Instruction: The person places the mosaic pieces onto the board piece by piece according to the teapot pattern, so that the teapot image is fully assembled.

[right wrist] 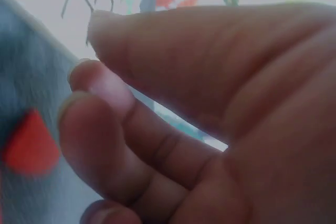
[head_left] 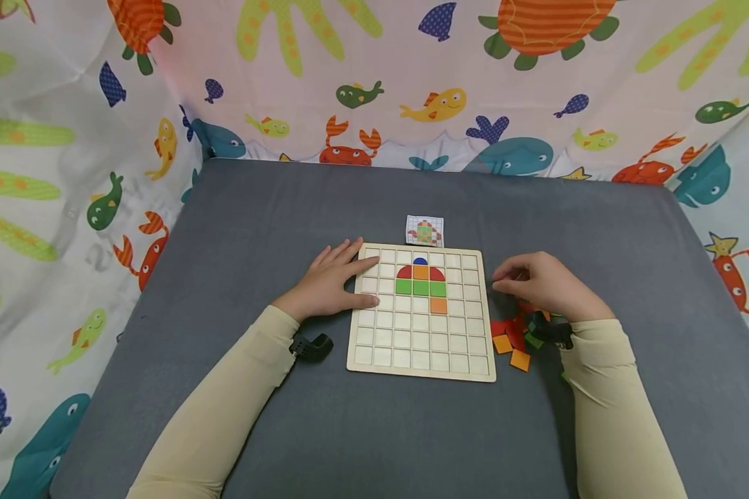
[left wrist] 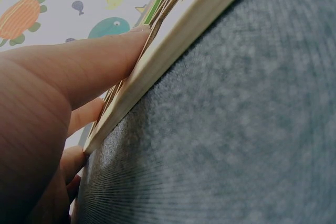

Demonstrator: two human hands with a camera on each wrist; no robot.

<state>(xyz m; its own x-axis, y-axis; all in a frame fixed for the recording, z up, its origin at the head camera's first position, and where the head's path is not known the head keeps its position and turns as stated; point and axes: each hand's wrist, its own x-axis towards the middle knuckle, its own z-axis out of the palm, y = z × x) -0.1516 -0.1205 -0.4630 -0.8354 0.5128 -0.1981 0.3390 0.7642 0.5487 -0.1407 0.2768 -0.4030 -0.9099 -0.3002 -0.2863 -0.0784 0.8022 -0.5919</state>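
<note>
My left hand point(head_left: 329, 283) rests on the left edge of a wooden grid board point(head_left: 383, 357), fingers spread and thumb straight. In the left wrist view, the thumb point(left wrist: 105, 61) lies over the board's rim point(left wrist: 157, 69). On the board sit a blue half-round piece point(head_left: 420, 261), red curved pieces point(head_left: 403, 272), green squares point(head_left: 437, 287) and orange squares point(head_left: 438, 305). My right hand point(head_left: 546, 284) hovers just right of the board, fingers loosely bent. In the right wrist view, the thumb point(right wrist: 157, 45) and fingertips point(right wrist: 89, 124) come near each other with no piece visible between them.
Loose red, green and orange pieces point(head_left: 520, 360) lie right of the board, partly under my right hand and wrist strap. A small pattern card point(head_left: 424, 231) lies behind the board on the grey table point(head_left: 287, 208). A sea-animal curtain point(head_left: 406, 132) borders the table.
</note>
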